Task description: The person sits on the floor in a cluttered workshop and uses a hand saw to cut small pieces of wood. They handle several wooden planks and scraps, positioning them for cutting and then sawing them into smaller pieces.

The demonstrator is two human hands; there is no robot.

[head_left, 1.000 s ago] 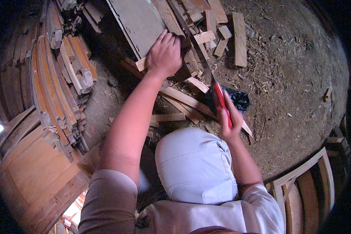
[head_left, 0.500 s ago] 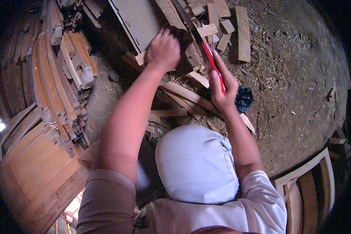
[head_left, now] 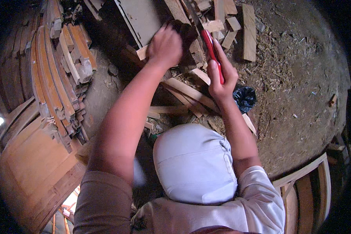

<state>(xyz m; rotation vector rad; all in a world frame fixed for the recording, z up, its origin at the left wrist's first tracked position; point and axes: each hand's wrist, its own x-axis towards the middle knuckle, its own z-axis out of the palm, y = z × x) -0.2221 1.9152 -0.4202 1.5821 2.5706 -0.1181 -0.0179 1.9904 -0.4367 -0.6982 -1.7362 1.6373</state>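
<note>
Far to the left of both hands, a stack of curved wooden slats leans in a row, too many and too overlapped to count, with one wide wooden panel below them. One left hand reaches forward on a nearly straight arm, knuckles up, fingers curled down and pressing on a dark block of wood that sits at its fingertips; one pale strip pokes out just under its wrist side. Above this hand lies one flat grey board. Just to the right, one right hand is raised on a bent arm, clenched around the red handle of one tool, whose dark end points up beside the block. One black crumpled bag lies just right of that wrist. Further right, at least five short wood offcuts lie scattered on the dirt.
</note>
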